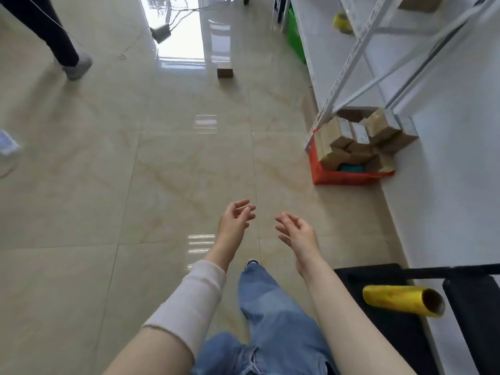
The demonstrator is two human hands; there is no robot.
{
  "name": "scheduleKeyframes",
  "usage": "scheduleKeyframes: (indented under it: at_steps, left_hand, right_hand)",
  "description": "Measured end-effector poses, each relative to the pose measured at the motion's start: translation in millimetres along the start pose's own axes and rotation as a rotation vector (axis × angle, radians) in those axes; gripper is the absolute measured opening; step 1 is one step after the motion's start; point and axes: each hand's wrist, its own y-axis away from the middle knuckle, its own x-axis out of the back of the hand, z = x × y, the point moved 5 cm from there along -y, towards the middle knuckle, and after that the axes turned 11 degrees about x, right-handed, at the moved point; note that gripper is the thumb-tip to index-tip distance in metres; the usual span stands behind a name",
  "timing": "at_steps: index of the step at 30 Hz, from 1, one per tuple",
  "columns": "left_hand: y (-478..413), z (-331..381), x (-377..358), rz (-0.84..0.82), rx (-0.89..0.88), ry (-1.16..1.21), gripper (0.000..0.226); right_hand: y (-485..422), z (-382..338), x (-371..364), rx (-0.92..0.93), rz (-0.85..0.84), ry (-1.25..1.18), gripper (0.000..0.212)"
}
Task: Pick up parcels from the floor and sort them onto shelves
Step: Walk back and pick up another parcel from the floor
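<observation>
Room is brightly and evenly lit by daylight. A strong white glare patch (181, 31) lies on the polished floor (108, 185) at the far end, with smaller striped reflections nearer. Shadows are soft and faint. Wide-angle distortion bends the white shelf frame (359, 50) on the right. Slight motion blur softens both hands; edges lose sharpness.

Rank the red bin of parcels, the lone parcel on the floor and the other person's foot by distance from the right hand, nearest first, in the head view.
From the right hand:
1. Red bin of parcels, ahead to its right, by the shelving.
2. Lone parcel, far ahead on the floor.
3. Other person's foot, far ahead, left.
</observation>
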Motion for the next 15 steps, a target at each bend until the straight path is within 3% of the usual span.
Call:
scheduleKeyframes:
  at_steps: [3,6,15]
  left_hand:
    - [-52,50,4,0.020,0.009,0.021,0.024]
    - [-102,93,24,0.061,0.021,0.071,0.024]
    - [-283,244,139,0.218,-0.015,0.167,0.030]
  right_hand:
    - [-74,-39,-32,0.028,-0.042,0.016,0.020]
    - [-142,-71,-80,0.032,-0.107,0.062,0.027]
    - [-332,-157,-267,0.068,-0.247,0.113,0.020]
